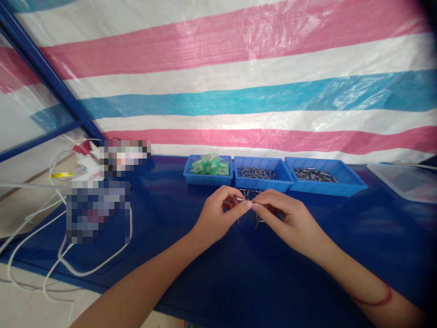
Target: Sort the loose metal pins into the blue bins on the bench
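My left hand (220,214) is closed in a pinch on a thin metal rod (240,199), part of which shows by the fingertips. Its thumb tip meets the fingertips of my right hand (290,218), also closed in a pinch. What the right fingers hold is too small and covered to make out. Beneath and behind both hands, loose metal rods (258,221) lie on the blue table (273,282), partly hidden by the fingers. Just beyond stands a blue bin (264,183) with several similar metal rods in it.
Left of that bin, another blue bin (208,181) holds green-and-clear packets (210,165). A third blue bin (341,187) on the right contains short metal pieces (314,175). A clear plastic lid or tray (403,182) lies far right. White cables (92,273) loop across the left side.
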The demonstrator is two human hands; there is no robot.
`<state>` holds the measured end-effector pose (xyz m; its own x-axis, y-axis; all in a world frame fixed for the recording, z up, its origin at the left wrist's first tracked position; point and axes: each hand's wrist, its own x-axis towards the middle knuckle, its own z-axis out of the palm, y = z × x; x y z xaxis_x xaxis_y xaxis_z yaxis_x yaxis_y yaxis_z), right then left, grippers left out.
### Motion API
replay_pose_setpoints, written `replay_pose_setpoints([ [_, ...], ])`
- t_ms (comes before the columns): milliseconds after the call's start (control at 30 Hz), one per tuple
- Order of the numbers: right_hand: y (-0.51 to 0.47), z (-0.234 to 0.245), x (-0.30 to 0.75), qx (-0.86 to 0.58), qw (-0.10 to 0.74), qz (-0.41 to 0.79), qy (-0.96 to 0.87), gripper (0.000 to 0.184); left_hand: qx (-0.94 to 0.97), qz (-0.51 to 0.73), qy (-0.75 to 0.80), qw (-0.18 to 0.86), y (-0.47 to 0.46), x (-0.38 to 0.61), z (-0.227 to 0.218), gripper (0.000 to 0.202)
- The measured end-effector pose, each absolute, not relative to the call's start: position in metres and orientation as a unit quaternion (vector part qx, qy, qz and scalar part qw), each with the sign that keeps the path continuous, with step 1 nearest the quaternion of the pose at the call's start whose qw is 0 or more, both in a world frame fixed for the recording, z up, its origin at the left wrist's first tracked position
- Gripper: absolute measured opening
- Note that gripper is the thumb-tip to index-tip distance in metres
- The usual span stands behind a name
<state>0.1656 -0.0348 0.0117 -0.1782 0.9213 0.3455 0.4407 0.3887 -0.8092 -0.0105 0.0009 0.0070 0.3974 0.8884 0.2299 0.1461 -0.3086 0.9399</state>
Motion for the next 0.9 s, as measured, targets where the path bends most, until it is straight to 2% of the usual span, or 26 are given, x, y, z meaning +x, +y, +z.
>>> replay_pose_setpoints([
  [100,-0.029,0.007,0.168,-0.515,0.453,0.323,-0.652,0.023,0.727,0.388,0.382,0.418,0.000,-0.011,0.009,0.023],
  [267,-0.010,0.006,0.196,-0.525,0.658,0.395,-0.368,0.026,0.840,0.302,0.355,0.276,0.001,-0.016,0.005,0.026],
  [367,-0.001,0.009,0.224,-0.513,0.699,0.411,-0.281,0.023,0.895,0.233,0.338,0.173,0.002,-0.017,-0.001,0.028],
  [500,0.005,0.010,0.246,-0.525,0.690,0.451,-0.213,0.022,0.920,0.169,0.339,0.098,0.002,-0.016,-0.009,0.027],
  [900,-0.011,0.012,0.201,-0.537,0.604,0.479,-0.344,0.021,0.932,0.126,0.338,0.033,0.004,-0.013,-0.007,0.022],
])
